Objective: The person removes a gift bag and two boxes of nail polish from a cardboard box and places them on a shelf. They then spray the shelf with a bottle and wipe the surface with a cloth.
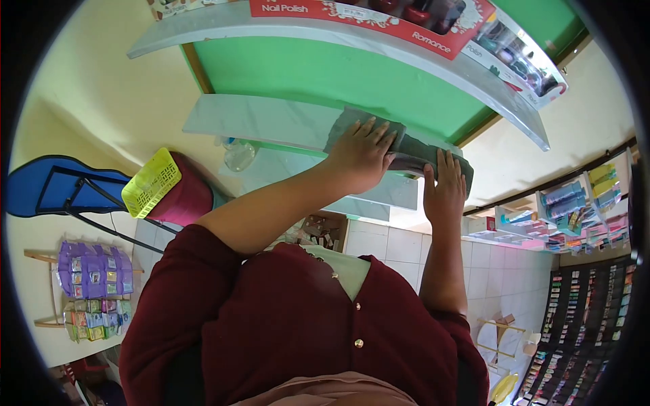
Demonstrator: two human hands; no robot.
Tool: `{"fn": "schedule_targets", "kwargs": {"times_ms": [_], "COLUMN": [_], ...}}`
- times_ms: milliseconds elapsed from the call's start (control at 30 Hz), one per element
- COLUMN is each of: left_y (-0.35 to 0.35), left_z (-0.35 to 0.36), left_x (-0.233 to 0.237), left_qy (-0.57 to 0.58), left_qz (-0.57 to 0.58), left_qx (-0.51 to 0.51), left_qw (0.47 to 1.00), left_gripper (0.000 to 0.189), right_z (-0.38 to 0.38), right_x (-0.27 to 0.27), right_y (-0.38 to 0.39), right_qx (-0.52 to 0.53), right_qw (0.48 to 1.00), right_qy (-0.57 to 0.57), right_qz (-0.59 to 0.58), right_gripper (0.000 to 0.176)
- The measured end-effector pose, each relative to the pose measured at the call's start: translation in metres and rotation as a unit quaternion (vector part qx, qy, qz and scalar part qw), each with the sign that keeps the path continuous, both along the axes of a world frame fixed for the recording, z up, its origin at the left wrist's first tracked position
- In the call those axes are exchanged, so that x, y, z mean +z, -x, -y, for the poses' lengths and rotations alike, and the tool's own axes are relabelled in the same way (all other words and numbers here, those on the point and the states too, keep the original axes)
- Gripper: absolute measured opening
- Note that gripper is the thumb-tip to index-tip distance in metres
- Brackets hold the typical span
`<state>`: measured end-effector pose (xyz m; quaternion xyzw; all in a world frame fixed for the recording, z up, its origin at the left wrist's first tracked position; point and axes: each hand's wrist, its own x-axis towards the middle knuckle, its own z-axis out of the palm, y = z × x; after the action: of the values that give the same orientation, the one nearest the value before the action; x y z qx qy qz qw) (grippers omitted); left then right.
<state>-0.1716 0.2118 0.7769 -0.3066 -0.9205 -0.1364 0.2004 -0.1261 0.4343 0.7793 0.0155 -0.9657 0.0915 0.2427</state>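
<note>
A dark grey cloth (423, 147) lies over the right part of a marbled white shelf (264, 118) and hangs past its right end. My left hand (362, 154) rests on the cloth, palm down, fingers stretched out and slightly apart. Further right, my right hand (446, 186) lies against the cloth at the shelf's end, with fingers extended and the thumb by the front edge. Both palms are hidden from view.
Above, another shelf (223, 26) carries a red nail polish box (379, 20) and a white one (518, 57). A clear bottle (239, 157) stands below left, near a yellow basket (152, 183) and a blue chair (64, 186). Stocked display racks (579, 331) are at right.
</note>
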Motion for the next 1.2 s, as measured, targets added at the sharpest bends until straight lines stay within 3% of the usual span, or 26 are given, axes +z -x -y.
{"fn": "schedule_targets", "kwargs": {"times_ms": [100,267,333,467,733,833,967,1033,1067,1133,1167,1200], "left_y": [-0.005,-0.010,-0.017,-0.037,0.010,0.022,0.002,-0.020,-0.029,-0.046,-0.050,-0.051], "left_z": [0.021,0.075,0.103,0.119,0.061,0.022,-0.003,0.009,0.014,0.028,0.038,0.050], "left_x": [0.005,0.011,0.014,0.009,0.001,0.005,-0.008,0.007,0.016,0.026,0.013,0.013], "left_qy": [0.001,0.009,0.009,0.004,-0.018,0.050,-0.010,-0.018,-0.016,-0.162,-0.247,-0.245], "left_qz": [-0.005,0.015,0.015,0.035,0.008,0.034,-0.045,0.067,0.067,0.312,0.317,0.319], "left_qx": [-0.002,0.044,0.086,0.071,0.013,-0.051,-0.140,-0.226,-0.228,-0.218,-0.223,-0.225], "left_qw": [1.000,0.999,0.996,0.997,1.000,0.997,0.989,0.972,0.971,0.911,0.888,0.887], "left_gripper": [0.049,0.046,0.046,0.045,0.044,0.045,0.040,0.033,0.033,0.028,0.032,0.032], "right_z": [0.011,0.063,0.083,0.085,0.038,0.015,-0.015,-0.016,-0.009,0.000,0.005,0.006], "right_x": [0.006,0.005,0.010,0.017,0.008,0.005,-0.006,0.001,0.005,0.007,0.005,0.013], "right_y": [0.001,0.002,0.001,-0.015,-0.007,-0.007,-0.022,-0.037,-0.042,-0.049,-0.047,-0.046], "right_qx": [-0.052,-0.038,0.058,0.147,0.234,0.157,0.119,0.114,0.145,0.152,0.169,0.167], "right_qw": [0.997,0.998,0.998,0.989,0.969,0.975,0.975,0.963,0.947,0.896,0.872,0.872], "right_qy": [-0.020,-0.057,-0.032,-0.015,0.073,0.073,0.080,0.224,0.262,0.417,0.459,0.460], "right_qz": [0.053,0.012,0.007,0.001,-0.041,-0.138,-0.171,-0.101,-0.113,-0.010,0.003,0.002], "right_gripper": [0.055,0.049,0.046,0.048,0.035,0.023,0.020,0.022,0.024,0.022,0.019,0.019]}}
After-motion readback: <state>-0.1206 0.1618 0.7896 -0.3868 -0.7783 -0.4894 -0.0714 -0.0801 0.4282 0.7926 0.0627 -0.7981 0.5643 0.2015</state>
